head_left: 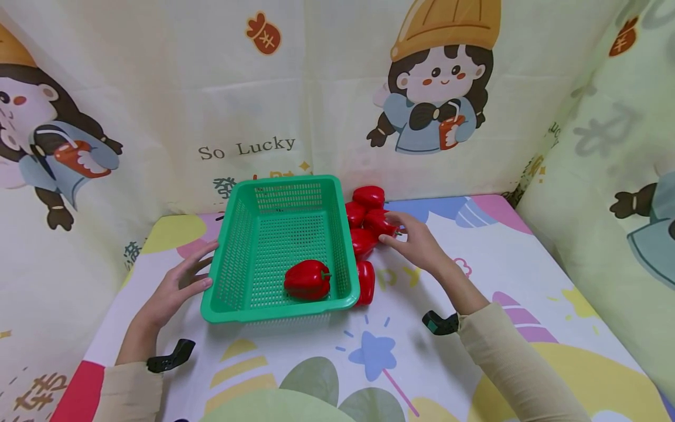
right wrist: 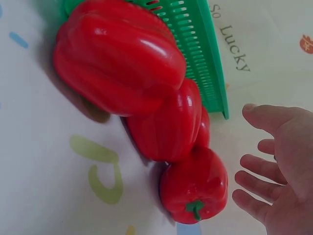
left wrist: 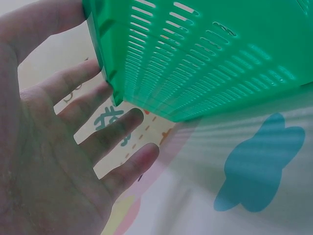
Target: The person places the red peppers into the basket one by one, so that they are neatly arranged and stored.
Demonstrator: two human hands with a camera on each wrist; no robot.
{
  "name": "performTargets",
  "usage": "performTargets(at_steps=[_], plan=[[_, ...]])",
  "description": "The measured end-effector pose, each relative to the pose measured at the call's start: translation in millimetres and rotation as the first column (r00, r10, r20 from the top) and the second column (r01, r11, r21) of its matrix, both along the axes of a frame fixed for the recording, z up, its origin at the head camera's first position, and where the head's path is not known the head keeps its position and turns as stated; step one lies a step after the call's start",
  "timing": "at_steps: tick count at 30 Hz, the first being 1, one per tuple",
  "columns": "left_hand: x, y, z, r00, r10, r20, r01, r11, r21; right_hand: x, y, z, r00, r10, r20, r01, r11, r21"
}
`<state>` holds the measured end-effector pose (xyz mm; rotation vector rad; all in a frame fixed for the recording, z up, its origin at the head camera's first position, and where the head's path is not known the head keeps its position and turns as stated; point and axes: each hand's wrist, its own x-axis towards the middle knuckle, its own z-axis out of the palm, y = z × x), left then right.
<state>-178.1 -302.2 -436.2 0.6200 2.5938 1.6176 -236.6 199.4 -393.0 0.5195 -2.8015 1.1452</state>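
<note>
A green plastic basket (head_left: 279,234) with slotted walls holds one red bell pepper (head_left: 307,280) near its front right corner. My left hand (head_left: 176,287) is at the basket's left side, its fingertips right at the rim and its fingers loosely spread. Along the basket's right wall lie several red bell peppers (head_left: 365,242) in an uneven row. By the far ones is my right hand (head_left: 416,240), its thumb and fingers apart over a pepper (head_left: 377,223). In the right wrist view that hand's fingers are spread, with a gap before the pepper with the green stem (right wrist: 193,188).
A printed cloth (head_left: 427,351) covers the table. Close behind the basket hangs a cloth backdrop (head_left: 337,88) with cartoon figures, and another cloth side (head_left: 596,176) stands at the right. Each wrist wears a black camera mount, such as the right mount (head_left: 442,323).
</note>
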Motion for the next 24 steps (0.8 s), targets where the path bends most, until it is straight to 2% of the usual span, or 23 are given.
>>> performTargets(at_steps=[24], plan=[[0.6,0.0,-0.2,1.000,-0.002,-0.003,0.002,1.000,0.007,-9.1,2.4,-3.2,0.999,-0.050,0.022,0.050,0.999,-0.004]])
